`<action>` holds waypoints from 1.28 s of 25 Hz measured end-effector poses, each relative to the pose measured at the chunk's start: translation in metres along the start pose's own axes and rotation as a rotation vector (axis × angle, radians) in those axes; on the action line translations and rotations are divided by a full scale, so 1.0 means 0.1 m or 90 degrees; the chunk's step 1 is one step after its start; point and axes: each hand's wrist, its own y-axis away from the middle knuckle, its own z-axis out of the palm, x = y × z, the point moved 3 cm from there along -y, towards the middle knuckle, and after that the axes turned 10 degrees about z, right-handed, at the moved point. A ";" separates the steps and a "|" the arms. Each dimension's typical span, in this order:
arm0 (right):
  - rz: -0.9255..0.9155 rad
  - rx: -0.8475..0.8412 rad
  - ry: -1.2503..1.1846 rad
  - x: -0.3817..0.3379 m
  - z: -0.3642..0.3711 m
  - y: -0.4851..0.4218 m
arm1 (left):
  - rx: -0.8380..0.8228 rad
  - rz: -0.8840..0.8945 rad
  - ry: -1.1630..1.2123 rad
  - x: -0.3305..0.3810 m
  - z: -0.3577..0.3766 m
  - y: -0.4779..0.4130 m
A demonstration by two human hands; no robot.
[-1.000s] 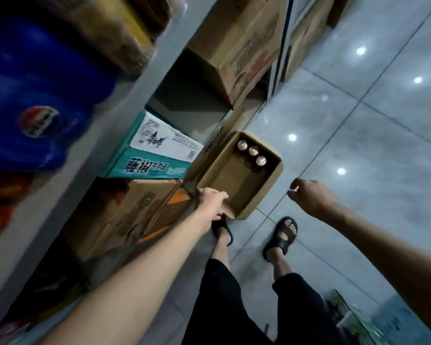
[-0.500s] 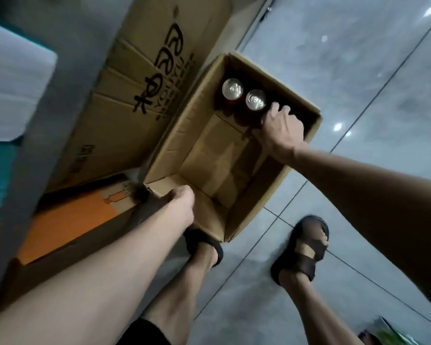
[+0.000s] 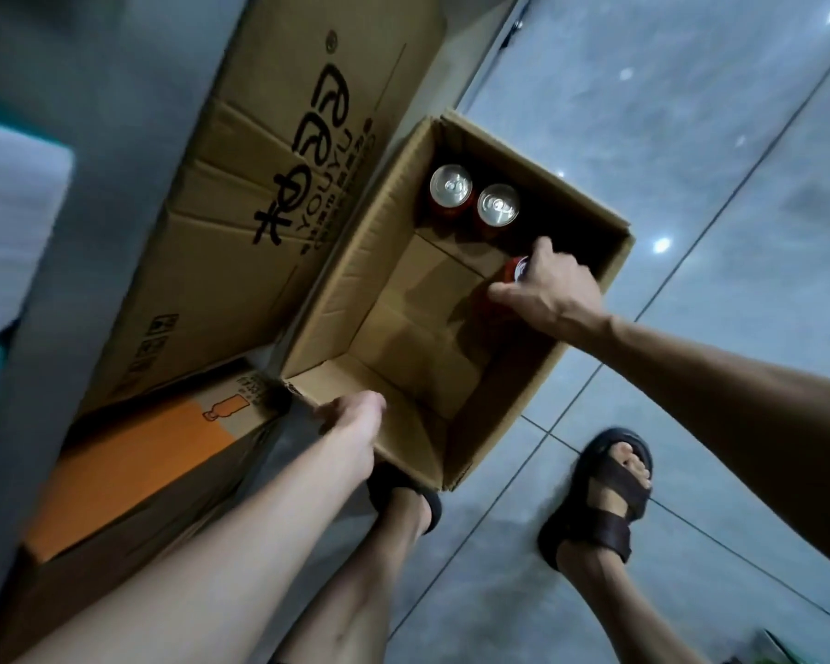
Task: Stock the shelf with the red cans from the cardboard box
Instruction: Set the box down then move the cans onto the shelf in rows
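An open cardboard box (image 3: 590,337) stands on the tiled floor beside the shelf unit. Two red cans with silver tops, one (image 3: 450,186) and another (image 3: 498,206), stand upright in its far corner. My right hand (image 3: 549,287) is inside the box, closed around a third red can (image 3: 513,273), which is mostly hidden by the fingers and sits apart from the other two. My left hand (image 3: 351,416) grips the near rim of the box. The grey shelf upright (image 3: 58,289) runs down the left.
Closed cardboard cartons fill the bottom shelf: a large printed one (image 3: 279,198) and an orange-labelled one (image 3: 130,467). My two sandalled feet (image 3: 600,500) stand on the glossy grey floor tiles just in front of the box.
My right hand, which rested on the third can at the far wall, has closed on it and pulled it away from the other two, toward me. The left hand stays on the rim.
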 end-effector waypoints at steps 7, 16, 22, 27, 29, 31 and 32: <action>-0.082 -0.265 -0.291 0.10 -1.40 1.62 | -0.403 0.448 -0.008 0.66 -0.32 1.90; -0.235 -0.219 -0.296 -0.38 -3.76 3.86 | -0.327 0.735 -0.027 1.33 -1.85 4.58; -0.303 -0.353 -0.406 -0.64 -4.49 5.50 | -0.237 0.763 0.066 1.04 -3.29 6.03; -0.357 -0.399 -0.386 -1.10 -4.45 6.43 | -0.204 0.706 0.249 0.50 -4.10 6.43; -0.400 -0.422 -0.340 -1.32 -4.28 6.78 | -0.179 0.678 0.295 0.23 -4.39 6.38; -0.460 -0.399 -0.286 -1.57 -4.02 7.12 | -0.140 0.659 0.345 -0.07 -4.69 6.24; -0.492 -0.371 -0.259 -1.70 -3.88 7.26 | -0.112 0.654 0.354 -0.21 -4.83 6.16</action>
